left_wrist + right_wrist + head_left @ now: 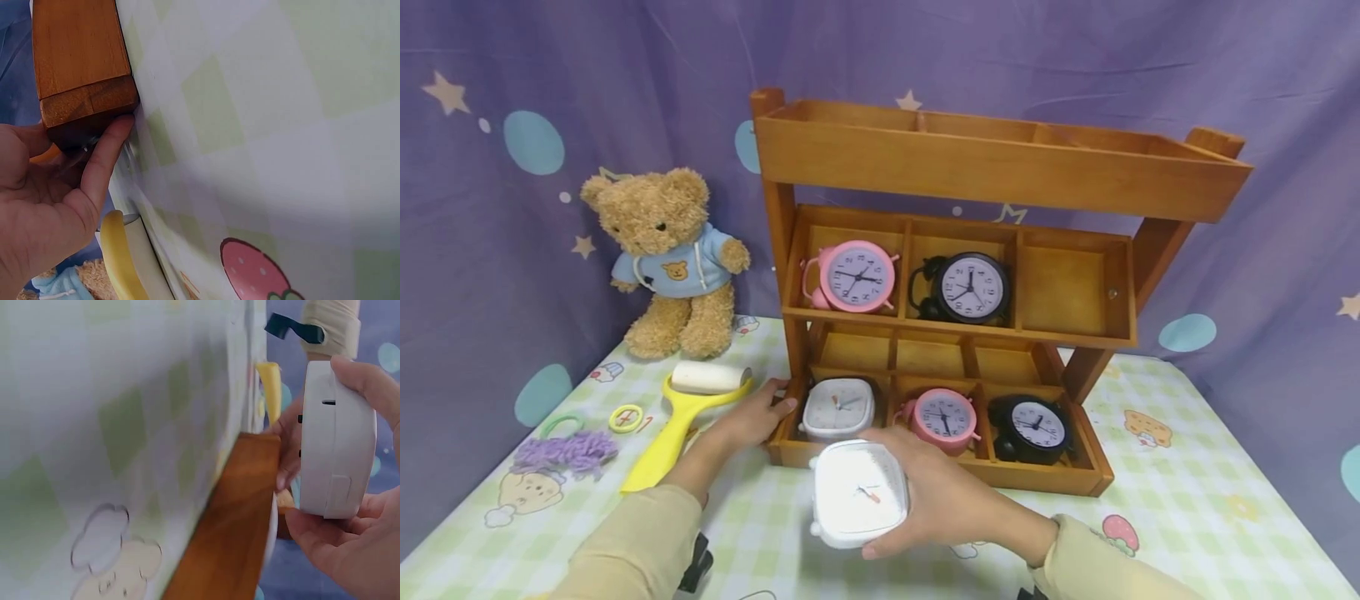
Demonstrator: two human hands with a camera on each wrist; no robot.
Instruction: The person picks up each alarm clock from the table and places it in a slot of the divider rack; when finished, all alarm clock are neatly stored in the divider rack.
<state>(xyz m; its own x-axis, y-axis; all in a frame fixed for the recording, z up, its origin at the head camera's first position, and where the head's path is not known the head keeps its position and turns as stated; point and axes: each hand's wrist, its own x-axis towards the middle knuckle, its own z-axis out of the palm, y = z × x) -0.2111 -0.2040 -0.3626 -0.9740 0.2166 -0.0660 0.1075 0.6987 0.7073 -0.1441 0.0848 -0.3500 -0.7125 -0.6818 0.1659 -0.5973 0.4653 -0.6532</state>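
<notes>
My right hand (940, 492) holds a white square alarm clock (859, 493) in front of the wooden shelf (985, 171), its face up toward the head camera. The right wrist view shows this clock (337, 447) edge-on, gripped between thumb and fingers. At the shelf's lower left corner, my left hand (752, 421) grips the wooden end; in the left wrist view its thumb and a finger (103, 153) lie on either side of that corner. Another white clock (838, 406) sits in the bottom left compartment, beside a pink clock (945, 417) and a black clock (1036, 423).
The middle tier carries a pink clock (859, 276) and a black clock (972, 287). Left of the shelf lie a yellow-handled lint roller (670, 442), a purple fluffy band (567, 452) and small rings. A teddy bear (673, 267) sits against the curtain behind.
</notes>
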